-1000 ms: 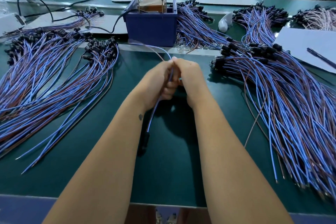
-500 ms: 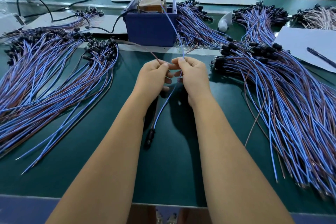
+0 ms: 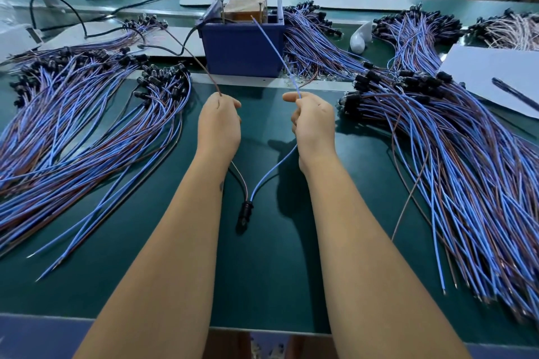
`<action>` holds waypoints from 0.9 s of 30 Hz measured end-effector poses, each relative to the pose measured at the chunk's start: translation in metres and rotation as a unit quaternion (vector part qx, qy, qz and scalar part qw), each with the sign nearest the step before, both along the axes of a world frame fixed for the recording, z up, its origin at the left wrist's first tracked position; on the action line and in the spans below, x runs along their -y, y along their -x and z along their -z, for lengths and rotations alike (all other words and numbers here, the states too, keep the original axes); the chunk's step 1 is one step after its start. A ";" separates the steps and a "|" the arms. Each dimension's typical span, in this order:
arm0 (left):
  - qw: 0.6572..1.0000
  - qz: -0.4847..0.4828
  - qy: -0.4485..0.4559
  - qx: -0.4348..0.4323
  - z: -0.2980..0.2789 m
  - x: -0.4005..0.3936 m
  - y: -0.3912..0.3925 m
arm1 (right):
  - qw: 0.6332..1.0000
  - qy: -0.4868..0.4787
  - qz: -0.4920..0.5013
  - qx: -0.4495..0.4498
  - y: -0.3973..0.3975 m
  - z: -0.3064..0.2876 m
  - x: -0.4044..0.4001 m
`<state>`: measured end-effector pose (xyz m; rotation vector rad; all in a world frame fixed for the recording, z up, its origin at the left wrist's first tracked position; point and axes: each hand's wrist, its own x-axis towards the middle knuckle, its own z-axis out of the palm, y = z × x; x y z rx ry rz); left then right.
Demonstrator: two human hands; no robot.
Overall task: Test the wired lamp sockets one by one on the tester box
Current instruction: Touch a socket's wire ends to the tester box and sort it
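Hands split apart since half a second earlier: left hand [image 3: 218,122] pinched the brown wire [image 3: 198,67], right hand [image 3: 313,122] the blue wire [image 3: 277,52], socket [image 3: 246,211] dangling at 6 o'clock, both tips aimed at the tester box [image 3: 242,49] at 12, likely about to touch its contacts.

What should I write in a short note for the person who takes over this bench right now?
Left hand grips the brown wire; right hand grips the blue wire. The socket hangs between the forearms above the mat. Both wire ends point toward the tester box; contact with its pins is not clear. Piles of sockets lie left and right; which is tested I cannot tell.
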<state>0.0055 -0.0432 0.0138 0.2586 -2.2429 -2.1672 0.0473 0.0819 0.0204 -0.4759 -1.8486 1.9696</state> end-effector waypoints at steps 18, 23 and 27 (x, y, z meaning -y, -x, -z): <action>0.957 -0.036 0.245 -0.152 0.005 0.007 -0.009 | 0.999 0.013 -0.001 -0.031 0.001 0.003 0.009; 0.973 -0.044 0.183 -0.136 0.006 0.009 -0.007 | 0.999 0.007 0.024 -0.031 0.003 0.004 0.008; 0.983 -0.061 0.139 -0.109 0.004 0.010 -0.002 | 0.999 -0.002 0.036 -0.031 0.006 0.005 0.006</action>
